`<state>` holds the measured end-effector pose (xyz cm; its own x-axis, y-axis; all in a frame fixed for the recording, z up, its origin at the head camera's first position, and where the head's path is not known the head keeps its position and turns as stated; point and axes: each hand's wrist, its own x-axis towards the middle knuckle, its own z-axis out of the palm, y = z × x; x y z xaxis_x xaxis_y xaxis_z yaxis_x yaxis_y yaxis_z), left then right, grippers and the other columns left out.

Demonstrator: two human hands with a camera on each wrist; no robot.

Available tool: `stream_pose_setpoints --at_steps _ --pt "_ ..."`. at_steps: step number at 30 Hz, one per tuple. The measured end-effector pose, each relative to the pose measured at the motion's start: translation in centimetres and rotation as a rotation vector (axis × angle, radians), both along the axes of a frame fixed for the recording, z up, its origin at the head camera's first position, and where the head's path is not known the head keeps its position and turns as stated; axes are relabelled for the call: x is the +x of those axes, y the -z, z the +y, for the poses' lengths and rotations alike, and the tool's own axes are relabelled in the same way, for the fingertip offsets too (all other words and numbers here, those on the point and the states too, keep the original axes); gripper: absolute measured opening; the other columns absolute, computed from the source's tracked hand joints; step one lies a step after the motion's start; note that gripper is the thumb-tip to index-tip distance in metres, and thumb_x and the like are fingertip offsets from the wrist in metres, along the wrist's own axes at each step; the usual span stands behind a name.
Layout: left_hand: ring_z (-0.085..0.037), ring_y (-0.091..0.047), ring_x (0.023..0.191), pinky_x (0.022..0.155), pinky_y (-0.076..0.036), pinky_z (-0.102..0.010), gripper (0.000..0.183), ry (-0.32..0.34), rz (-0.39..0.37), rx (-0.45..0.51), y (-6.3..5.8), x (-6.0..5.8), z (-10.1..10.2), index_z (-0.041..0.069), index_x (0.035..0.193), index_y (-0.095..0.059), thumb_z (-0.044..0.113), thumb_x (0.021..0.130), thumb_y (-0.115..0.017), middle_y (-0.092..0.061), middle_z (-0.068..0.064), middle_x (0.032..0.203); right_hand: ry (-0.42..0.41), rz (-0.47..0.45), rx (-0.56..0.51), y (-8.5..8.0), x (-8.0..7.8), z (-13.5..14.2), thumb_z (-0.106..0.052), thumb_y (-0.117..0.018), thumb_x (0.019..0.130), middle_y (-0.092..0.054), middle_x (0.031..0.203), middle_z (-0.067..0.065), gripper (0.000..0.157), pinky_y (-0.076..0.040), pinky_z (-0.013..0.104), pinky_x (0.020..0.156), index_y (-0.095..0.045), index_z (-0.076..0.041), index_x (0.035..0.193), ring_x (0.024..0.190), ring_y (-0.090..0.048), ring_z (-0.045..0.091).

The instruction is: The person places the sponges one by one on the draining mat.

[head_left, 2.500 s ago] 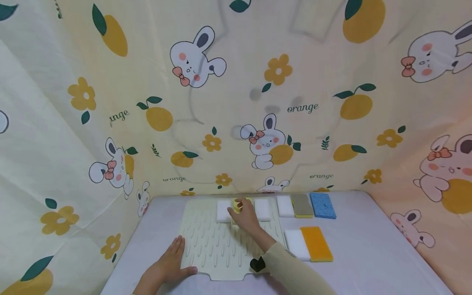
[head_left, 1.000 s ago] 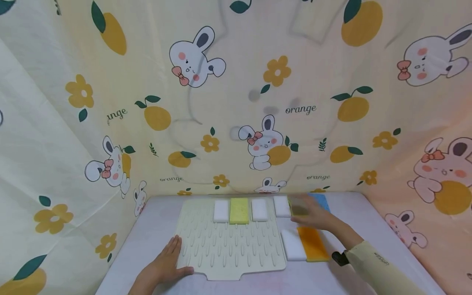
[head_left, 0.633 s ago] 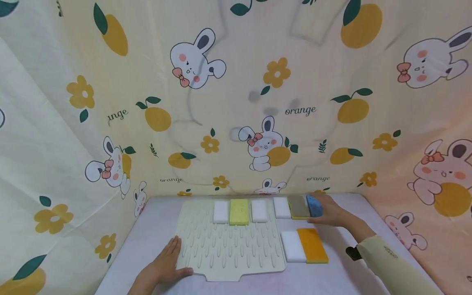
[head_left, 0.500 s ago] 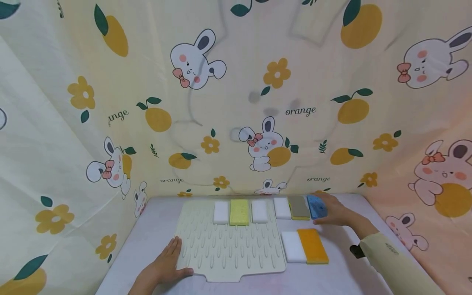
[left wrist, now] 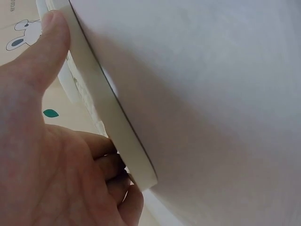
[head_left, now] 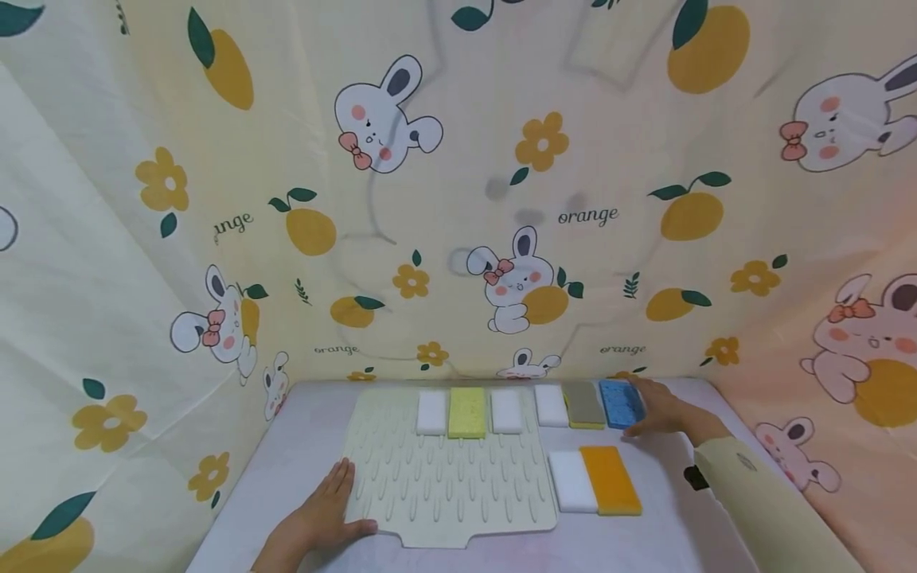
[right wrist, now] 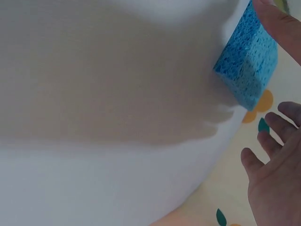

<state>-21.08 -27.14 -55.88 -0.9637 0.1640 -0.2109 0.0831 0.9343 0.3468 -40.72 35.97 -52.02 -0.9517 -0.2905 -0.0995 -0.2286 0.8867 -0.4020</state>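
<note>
My left hand (head_left: 322, 513) rests at the front left corner of a cream ridged draining board (head_left: 451, 493). Its fingers lie along the left edge and its thumb is at the front edge; the left wrist view has that hand right against the board's rim (left wrist: 127, 136). On the far part of the board, a yellow sponge (head_left: 467, 412) lies between a white sponge (head_left: 431, 412) and another white sponge (head_left: 507, 411). At the back right, my right hand (head_left: 662, 410) is spread beside a blue sponge (head_left: 622, 403). Its thumb overlaps the blue sponge (right wrist: 249, 66) in the right wrist view, fingers apart.
Left of the blue sponge lie a grey-topped yellow scouring sponge (head_left: 586, 404) and a white sponge (head_left: 551, 405). Nearer, a white sponge (head_left: 573, 481) sits against an orange sponge (head_left: 610, 480), right of the board. A patterned cloth (head_left: 458, 199) encloses the table (head_left: 688, 517) behind and at both sides.
My right hand left the yellow sponge on the board, moved right to the blue sponge, then drew off it rightward, uncovering more of it. My left hand stayed at the board's corner.
</note>
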Motion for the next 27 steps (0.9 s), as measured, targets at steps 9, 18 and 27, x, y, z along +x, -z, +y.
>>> stream_pose_setpoints --at_steps 9,18,27 --pt "-0.049 -0.015 0.162 0.130 -0.023 -0.061 0.124 0.003 0.020 -0.005 0.3 -0.1 -0.2 -0.014 0.162 -0.026 0.067 0.085 -0.080 -0.019 -0.034 0.173 0.034 -0.025 0.039 -0.1 -1.5 -0.1 -0.038 -0.103 0.071 -0.029 0.159 0.043 0.132 -0.029 0.080 0.117 -0.021 0.010 0.163 0.133 -0.038 0.059" --pt "-0.049 -0.016 0.162 0.130 -0.023 -0.061 0.123 0.008 0.024 0.006 0.2 0.1 -0.1 -0.015 0.162 -0.027 0.066 0.086 -0.080 -0.020 -0.035 0.172 0.041 -0.065 0.037 0.1 -2.6 0.0 -0.041 -0.104 0.069 -0.030 0.159 0.043 0.131 -0.029 0.082 0.116 -0.025 0.006 0.163 0.131 -0.040 0.058" --pt "-0.049 -0.016 0.162 0.130 -0.023 -0.060 0.123 -0.003 0.016 -0.007 0.0 0.1 0.0 -0.015 0.162 -0.027 0.067 0.086 -0.080 -0.020 -0.035 0.172 0.044 -0.077 0.020 1.2 -3.4 0.4 -0.044 -0.104 0.067 -0.021 0.163 0.043 0.139 -0.024 0.083 0.117 -0.019 0.005 0.165 0.136 -0.033 0.060"
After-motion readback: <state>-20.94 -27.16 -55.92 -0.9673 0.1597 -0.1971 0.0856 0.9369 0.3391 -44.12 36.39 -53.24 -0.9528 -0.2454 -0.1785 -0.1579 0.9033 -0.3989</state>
